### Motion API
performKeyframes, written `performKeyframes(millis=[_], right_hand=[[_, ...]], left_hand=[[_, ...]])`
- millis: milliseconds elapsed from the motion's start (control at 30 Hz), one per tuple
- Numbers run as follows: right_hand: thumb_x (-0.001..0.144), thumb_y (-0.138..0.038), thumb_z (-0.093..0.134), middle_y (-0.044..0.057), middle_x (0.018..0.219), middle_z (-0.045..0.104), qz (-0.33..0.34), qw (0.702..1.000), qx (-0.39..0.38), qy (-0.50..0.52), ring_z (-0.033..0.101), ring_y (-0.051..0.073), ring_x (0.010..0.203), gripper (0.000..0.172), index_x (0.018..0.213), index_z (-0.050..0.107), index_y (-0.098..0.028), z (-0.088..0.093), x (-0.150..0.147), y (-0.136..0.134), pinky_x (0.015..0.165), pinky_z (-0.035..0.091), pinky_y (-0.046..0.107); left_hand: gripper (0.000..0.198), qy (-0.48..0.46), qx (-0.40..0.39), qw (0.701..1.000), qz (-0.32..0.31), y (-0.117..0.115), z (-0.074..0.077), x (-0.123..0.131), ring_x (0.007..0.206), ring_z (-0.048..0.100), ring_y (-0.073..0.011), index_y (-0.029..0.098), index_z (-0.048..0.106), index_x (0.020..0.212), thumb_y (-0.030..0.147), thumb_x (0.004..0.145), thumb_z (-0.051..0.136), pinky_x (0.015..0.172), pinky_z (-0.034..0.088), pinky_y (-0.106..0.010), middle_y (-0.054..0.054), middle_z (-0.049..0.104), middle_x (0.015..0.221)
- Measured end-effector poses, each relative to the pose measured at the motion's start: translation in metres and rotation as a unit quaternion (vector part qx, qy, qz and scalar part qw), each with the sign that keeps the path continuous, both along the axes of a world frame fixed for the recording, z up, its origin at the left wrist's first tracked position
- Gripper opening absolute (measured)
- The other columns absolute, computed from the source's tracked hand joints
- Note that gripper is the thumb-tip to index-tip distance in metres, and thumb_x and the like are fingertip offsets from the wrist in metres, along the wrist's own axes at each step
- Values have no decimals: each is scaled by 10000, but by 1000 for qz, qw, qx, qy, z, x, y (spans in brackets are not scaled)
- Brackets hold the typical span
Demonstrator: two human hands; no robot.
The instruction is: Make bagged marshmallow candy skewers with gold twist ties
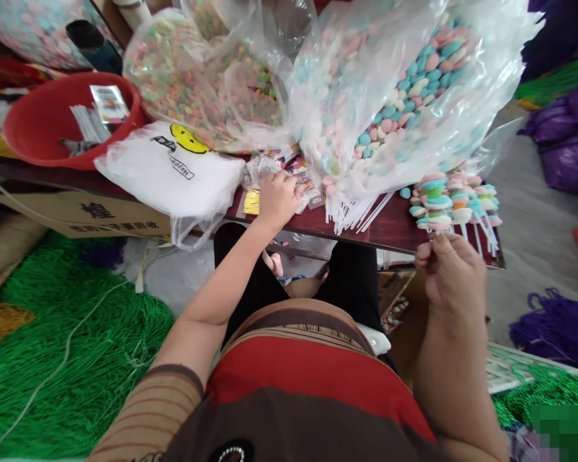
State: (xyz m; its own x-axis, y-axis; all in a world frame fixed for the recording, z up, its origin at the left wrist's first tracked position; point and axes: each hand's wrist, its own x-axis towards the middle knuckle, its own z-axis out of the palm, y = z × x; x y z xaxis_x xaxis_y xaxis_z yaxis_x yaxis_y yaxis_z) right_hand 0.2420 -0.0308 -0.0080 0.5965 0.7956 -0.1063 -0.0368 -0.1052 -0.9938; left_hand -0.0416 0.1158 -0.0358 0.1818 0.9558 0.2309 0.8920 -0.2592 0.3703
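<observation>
My left hand point(280, 200) rests on a pile of small printed plastic packets point(311, 186), its fingers bent and apart; the fingertips are partly hidden. Beside it is a stack of gold twist ties point(252, 201). At the right end of the table, my right hand point(455, 263) pinches the lower end of a marshmallow skewer point(435, 202), held upright with pink, blue, green and white pieces. Several similar skewers point(476, 199) lie just behind it. White sticks point(356, 212) lie in a bunch between my hands.
Large clear bags of pastel marshmallows point(414, 96) and small orange-green candies point(212, 83) stand along the back. To the left are a white smiley-face bag point(173, 173) and a red basin point(72, 119). Green cord point(52, 333) covers the floor at left; purple bundles point(568, 138) lie at right.
</observation>
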Motion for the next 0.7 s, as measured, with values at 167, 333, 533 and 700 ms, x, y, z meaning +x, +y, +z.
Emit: performKeyframes(millis=[167,333,533,700], right_hand=[[666,-499,873,-67,503,535,100,987,34,125,439,66,433,425,785,591,-205,-2,-30,-3,423,330,183],[722,-410,843,-54,607,632,190,961,15,200,481,76,450,351,892,589,-237,-3,-49,-3,442,390,199],[620,-153,722,-18,709,679,237,946,11,221,423,39,429,196,714,557,-202,0,-68,16,408,277,195],[637,-305,722,-30,537,600,203,957,-9,209,244,9,335,177,739,678,-167,1,-73,49,369,79,215]], left_hand=[[278,25,-30,999,14,33,-11,29,1201,595,-374,134,716,1104,313,893,685,979,448,-475,-206,683,1228],[150,-9,-47,999,13,48,-17,24,1045,677,-308,192,743,895,218,927,600,877,486,-417,-141,735,1059],[222,-90,69,994,-4,36,-12,3,926,695,-235,187,751,983,250,981,539,857,516,-355,-106,731,973],[323,-171,172,957,-158,-14,2,-13,1030,682,-171,225,741,1091,372,1034,459,931,522,-304,-91,730,1063]])
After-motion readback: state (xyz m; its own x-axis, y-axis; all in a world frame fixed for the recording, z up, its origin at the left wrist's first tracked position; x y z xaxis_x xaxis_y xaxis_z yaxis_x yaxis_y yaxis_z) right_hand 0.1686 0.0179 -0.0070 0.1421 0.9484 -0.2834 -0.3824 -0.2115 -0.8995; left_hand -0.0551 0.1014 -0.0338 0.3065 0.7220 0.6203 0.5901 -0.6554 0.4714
